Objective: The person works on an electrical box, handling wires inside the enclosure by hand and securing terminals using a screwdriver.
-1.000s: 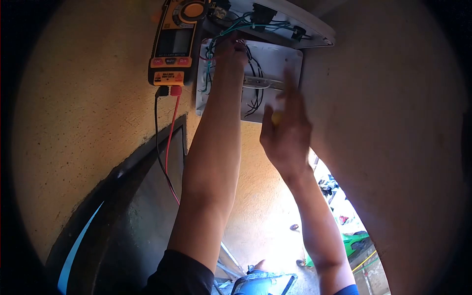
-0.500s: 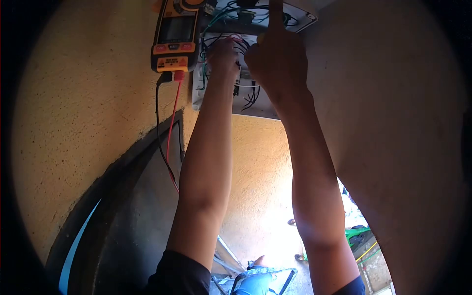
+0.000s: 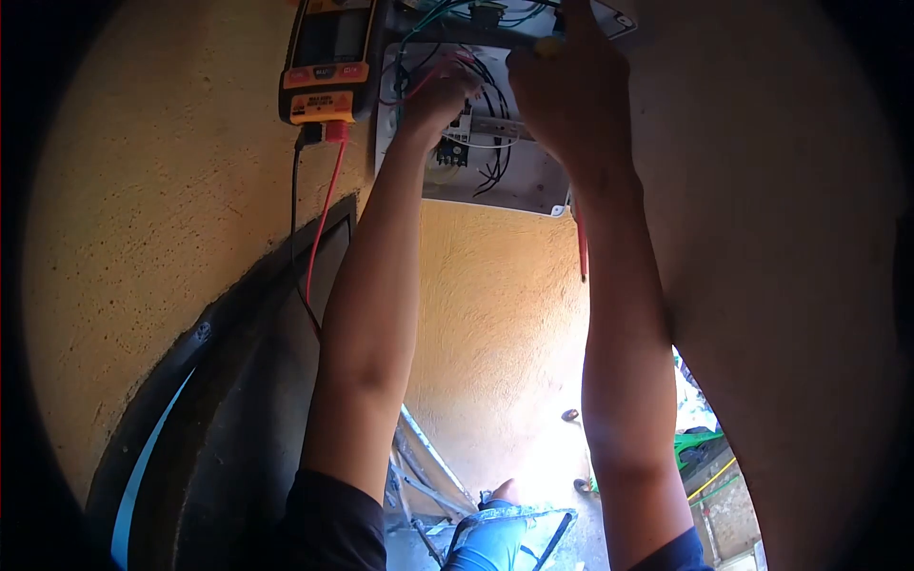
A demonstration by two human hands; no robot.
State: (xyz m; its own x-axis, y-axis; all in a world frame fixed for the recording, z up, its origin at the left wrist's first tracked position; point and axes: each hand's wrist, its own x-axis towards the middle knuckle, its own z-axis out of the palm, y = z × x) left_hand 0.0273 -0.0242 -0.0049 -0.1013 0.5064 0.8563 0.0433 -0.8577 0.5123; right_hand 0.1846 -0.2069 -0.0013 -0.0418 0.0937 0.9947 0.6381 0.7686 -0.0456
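Observation:
My left hand is inside the lower part of an open grey electrical box, its fingers closed among the wires by a red wire. Just below those fingers, a black-and-white contactor-like device is mounted in the box, with a white wire curving from it. My right hand is closed at the box's right side, index finger pointing up. A yellow end shows at this fist and a red shaft with a dark tip hangs below it, apparently one screwdriver; its middle is hidden.
An orange-and-black multimeter hangs left of the box, its red lead and black lead running down. A dark metal panel stands below. Far down are a metal frame, blue cloth and green material.
The view has shifted, with the box slightly higher. My left hand has moved off the device, which now shows more. The red shaft has come into view below my right hand.

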